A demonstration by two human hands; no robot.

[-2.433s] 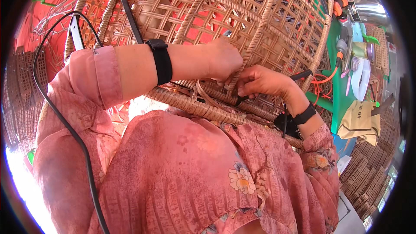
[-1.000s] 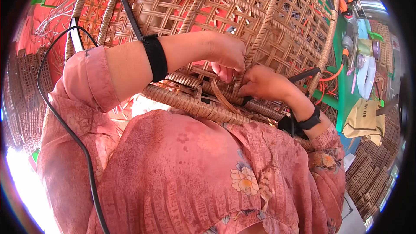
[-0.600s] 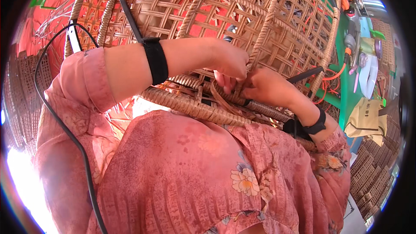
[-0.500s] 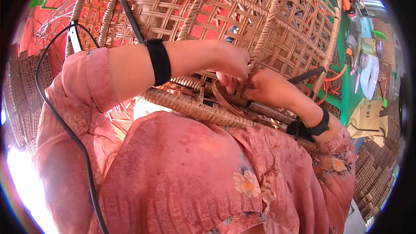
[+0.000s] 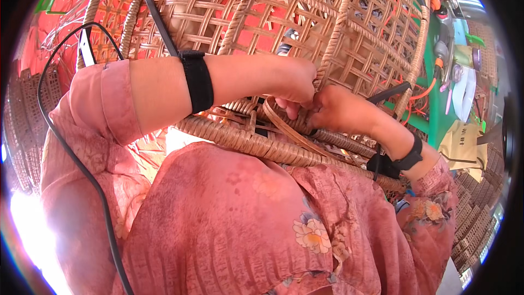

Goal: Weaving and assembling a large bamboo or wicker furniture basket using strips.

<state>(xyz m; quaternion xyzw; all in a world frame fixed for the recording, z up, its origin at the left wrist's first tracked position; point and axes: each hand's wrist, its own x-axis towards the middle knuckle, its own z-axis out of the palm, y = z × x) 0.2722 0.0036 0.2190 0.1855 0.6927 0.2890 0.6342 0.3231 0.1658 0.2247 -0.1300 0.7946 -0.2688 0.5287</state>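
A large open-weave rattan frame (image 5: pixel 218 24) with cord-wrapped ribs leans across my lap, its thick wrapped lower rail (image 5: pixel 248 137) against my body. Both hands meet at the foot of one wrapped rib (image 5: pixel 334 38). My left hand (image 5: pixel 297 82) comes in from the left, its fingers curled closed. My right hand (image 5: pixel 333 110) is bent beside it, thumb and fingers pressed together at the rib's base. A flat brown rattan strip (image 5: pixel 289 131) loops out from under my fingers and runs right along the rail. The fingertips' exact grip is partly hidden.
A black cable (image 5: pixel 82 158) hangs along my left arm. At the right, a green stand (image 5: pixel 434 114) carries power tools (image 5: pixel 441 52) with orange cords. A tan paper bag (image 5: pixel 461 142) lies near my right elbow, and stacked woven panels (image 5: pixel 475 213) are behind it.
My hands stay at the same spot on the rib, with the right hand shifted slightly. The strip's loop now stands out wider to the left, and my right forearm has moved a little outward.
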